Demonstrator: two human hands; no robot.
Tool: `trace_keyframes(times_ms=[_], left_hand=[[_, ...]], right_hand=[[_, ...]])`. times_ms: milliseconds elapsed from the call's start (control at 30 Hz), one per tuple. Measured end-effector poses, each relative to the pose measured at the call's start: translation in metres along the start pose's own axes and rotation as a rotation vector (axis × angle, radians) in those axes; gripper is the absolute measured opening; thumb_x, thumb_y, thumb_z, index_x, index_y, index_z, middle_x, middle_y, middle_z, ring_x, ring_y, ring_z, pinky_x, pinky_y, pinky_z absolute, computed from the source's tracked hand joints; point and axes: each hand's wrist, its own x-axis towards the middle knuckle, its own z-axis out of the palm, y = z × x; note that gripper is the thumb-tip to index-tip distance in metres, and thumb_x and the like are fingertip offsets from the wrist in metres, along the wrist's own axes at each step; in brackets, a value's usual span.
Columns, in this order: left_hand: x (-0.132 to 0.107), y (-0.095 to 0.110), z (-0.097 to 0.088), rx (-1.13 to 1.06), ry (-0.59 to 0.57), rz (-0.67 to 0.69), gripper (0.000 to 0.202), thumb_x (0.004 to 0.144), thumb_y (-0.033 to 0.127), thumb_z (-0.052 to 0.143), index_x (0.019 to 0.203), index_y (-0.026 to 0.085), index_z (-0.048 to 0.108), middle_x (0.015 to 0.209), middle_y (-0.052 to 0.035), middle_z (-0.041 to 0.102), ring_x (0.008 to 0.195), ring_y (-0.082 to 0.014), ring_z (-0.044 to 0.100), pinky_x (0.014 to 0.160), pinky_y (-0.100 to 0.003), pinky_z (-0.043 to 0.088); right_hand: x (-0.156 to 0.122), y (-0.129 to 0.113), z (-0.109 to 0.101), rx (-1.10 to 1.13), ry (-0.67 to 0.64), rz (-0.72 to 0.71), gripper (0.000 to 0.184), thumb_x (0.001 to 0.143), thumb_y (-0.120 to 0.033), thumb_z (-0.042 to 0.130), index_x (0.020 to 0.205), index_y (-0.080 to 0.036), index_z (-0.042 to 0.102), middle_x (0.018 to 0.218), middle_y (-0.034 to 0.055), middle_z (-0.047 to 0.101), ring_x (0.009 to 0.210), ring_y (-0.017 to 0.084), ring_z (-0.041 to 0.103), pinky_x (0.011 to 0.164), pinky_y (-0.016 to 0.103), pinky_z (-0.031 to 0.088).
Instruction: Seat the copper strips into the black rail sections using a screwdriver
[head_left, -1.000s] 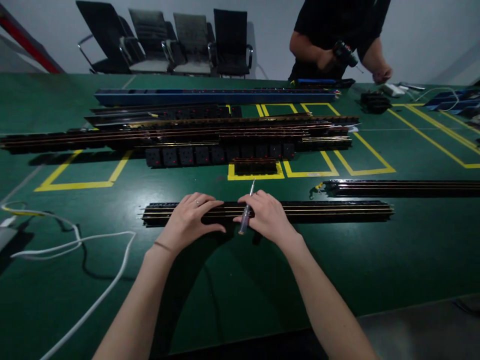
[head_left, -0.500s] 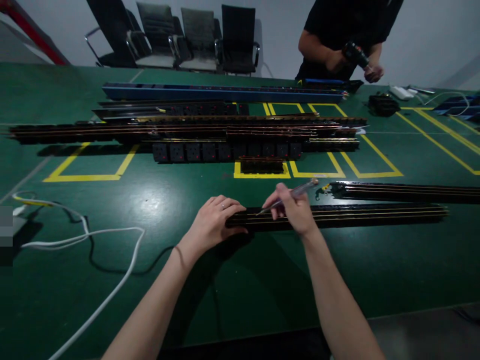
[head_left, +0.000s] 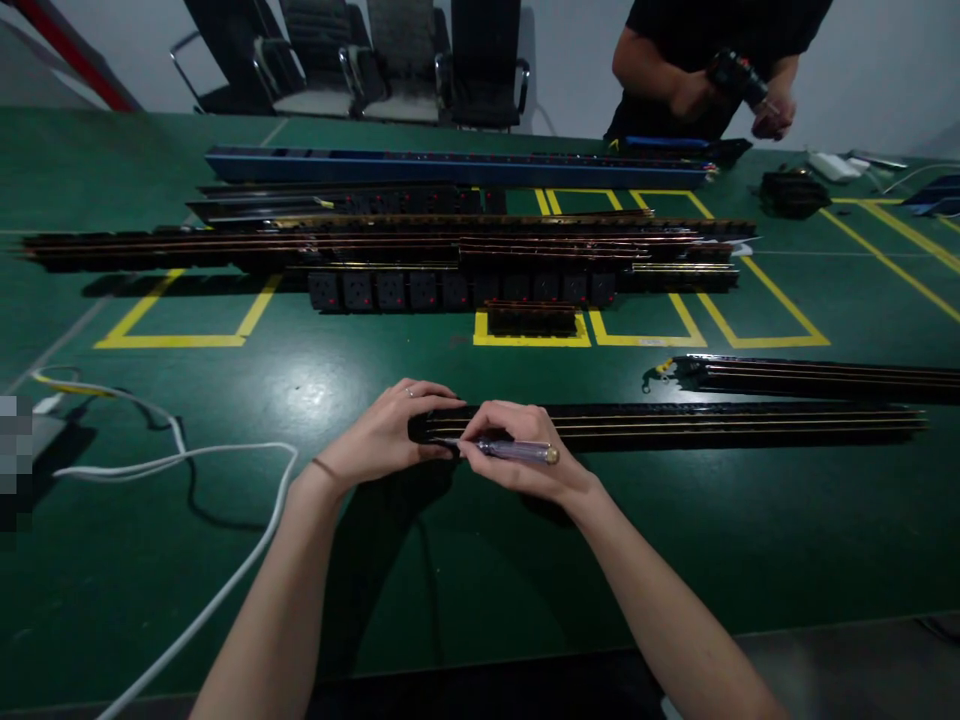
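A long black socket strip [head_left: 720, 425] with thin brass-coloured rods along it lies across the green table in front of me. My left hand [head_left: 382, 435], with a ring on one finger, is closed around its left end, thumb on the near side and fingers on the far side. In my right hand [head_left: 525, 450] is a slim screwdriver [head_left: 521, 452] with a clear handle, lying nearly flat and pointing left. Its tip is at the strip close to my left thumb. My right fingers hide part of the strip.
Another rodded strip [head_left: 825, 377] lies to the right. Further back are stacked strips [head_left: 187, 250], a row of black sockets [head_left: 390, 290] and a blue housing [head_left: 315, 168]. A white cable [head_left: 247, 570] loops at left. Across the table, a person [head_left: 705, 80] holds a power drill [head_left: 739, 78].
My right hand has moved left along the strip, and the screwdriver has swung from pointing down-left to nearly flat. My left hand has shifted left, still on the strip's end.
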Motion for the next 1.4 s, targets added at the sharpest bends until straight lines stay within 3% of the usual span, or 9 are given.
trace_keyframes(times_ms=[267, 500, 667, 767, 867, 1000, 1233, 1300, 1400], left_hand=[[0.002, -0.001, -0.001, -0.048, 0.005, 0.02, 0.045, 0.083, 0.047, 0.07, 0.124, 0.032, 0.064, 0.131, -0.0037, 0.06, 0.122, -0.0231, 0.053, 0.107, -0.044, 0.043], [0.0, -0.003, -0.004, -0.02, 0.056, -0.006, 0.042, 0.086, 0.04, 0.067, 0.126, 0.031, 0.062, 0.129, -0.0043, 0.061, 0.12, -0.0222, 0.054, 0.106, -0.046, 0.043], [0.007, 0.031, 0.007, 0.255, 0.163, 0.031, 0.049, 0.082, 0.037, 0.071, 0.128, 0.029, 0.058, 0.129, -0.0038, 0.061, 0.119, -0.026, 0.052, 0.108, -0.052, 0.034], [0.015, 0.053, 0.027, 0.258, 0.182, 0.085, 0.041, 0.088, 0.033, 0.064, 0.126, 0.021, 0.055, 0.129, -0.0073, 0.061, 0.118, -0.0247, 0.052, 0.102, -0.044, 0.04], [0.021, 0.061, 0.043, 0.249, 0.196, 0.084, 0.028, 0.09, 0.026, 0.059, 0.117, 0.017, 0.057, 0.124, -0.0088, 0.063, 0.114, -0.0253, 0.053, 0.094, -0.041, 0.044], [0.025, 0.053, 0.042, 0.229, 0.211, 0.05, 0.027, 0.09, 0.021, 0.057, 0.116, 0.024, 0.059, 0.12, -0.004, 0.066, 0.112, -0.0248, 0.054, 0.095, -0.043, 0.041], [0.01, 0.017, 0.005, 0.228, 0.212, -0.073, 0.029, 0.086, 0.033, 0.065, 0.115, 0.029, 0.062, 0.112, -0.0015, 0.068, 0.107, -0.0242, 0.058, 0.097, -0.045, 0.04], [0.006, 0.014, 0.002, 0.3, 0.223, -0.055, 0.032, 0.084, 0.033, 0.065, 0.115, 0.027, 0.061, 0.112, -0.0027, 0.067, 0.106, -0.0251, 0.058, 0.099, -0.046, 0.039], [0.009, 0.023, 0.013, 0.362, 0.239, 0.051, 0.044, 0.085, 0.032, 0.063, 0.127, 0.022, 0.054, 0.126, -0.0068, 0.063, 0.116, -0.0265, 0.055, 0.105, -0.046, 0.038]], right_hand=[[0.0, 0.006, 0.001, -0.103, -0.016, -0.051, 0.015, 0.088, -0.03, 0.062, 0.097, -0.023, 0.071, 0.096, -0.0014, 0.072, 0.084, 0.008, 0.064, 0.078, 0.021, 0.045], [0.0, 0.012, -0.026, -0.152, -0.116, 0.021, 0.014, 0.088, -0.03, 0.066, 0.098, -0.028, 0.075, 0.097, -0.0037, 0.073, 0.087, 0.01, 0.063, 0.086, 0.027, 0.042], [0.0, 0.013, -0.033, -0.114, -0.148, 0.035, 0.013, 0.088, -0.032, 0.068, 0.096, -0.024, 0.074, 0.094, -0.0025, 0.072, 0.086, 0.01, 0.062, 0.086, 0.027, 0.039], [0.001, 0.013, -0.031, -0.106, -0.155, 0.006, 0.017, 0.089, -0.036, 0.068, 0.092, -0.021, 0.072, 0.093, -0.0015, 0.071, 0.086, 0.01, 0.06, 0.086, 0.027, 0.037], [0.001, 0.014, -0.03, -0.092, -0.161, -0.002, 0.018, 0.09, -0.036, 0.066, 0.087, -0.019, 0.07, 0.089, -0.0027, 0.07, 0.082, 0.01, 0.058, 0.084, 0.027, 0.036], [0.0, 0.014, -0.035, -0.098, -0.146, 0.015, 0.011, 0.089, -0.031, 0.066, 0.092, -0.021, 0.071, 0.092, -0.0033, 0.07, 0.084, 0.01, 0.059, 0.083, 0.026, 0.037], [-0.001, 0.016, -0.044, -0.097, -0.113, 0.048, 0.014, 0.09, -0.031, 0.064, 0.096, -0.021, 0.073, 0.094, -0.0008, 0.071, 0.087, 0.01, 0.061, 0.083, 0.027, 0.04], [-0.001, 0.017, -0.044, -0.113, -0.112, 0.05, 0.014, 0.09, -0.032, 0.064, 0.096, -0.021, 0.072, 0.095, -0.0013, 0.071, 0.087, 0.01, 0.061, 0.085, 0.027, 0.039], [0.0, 0.019, -0.042, -0.139, -0.085, 0.043, 0.013, 0.09, -0.031, 0.065, 0.097, -0.021, 0.071, 0.095, -0.0023, 0.071, 0.088, 0.01, 0.061, 0.087, 0.028, 0.038]])
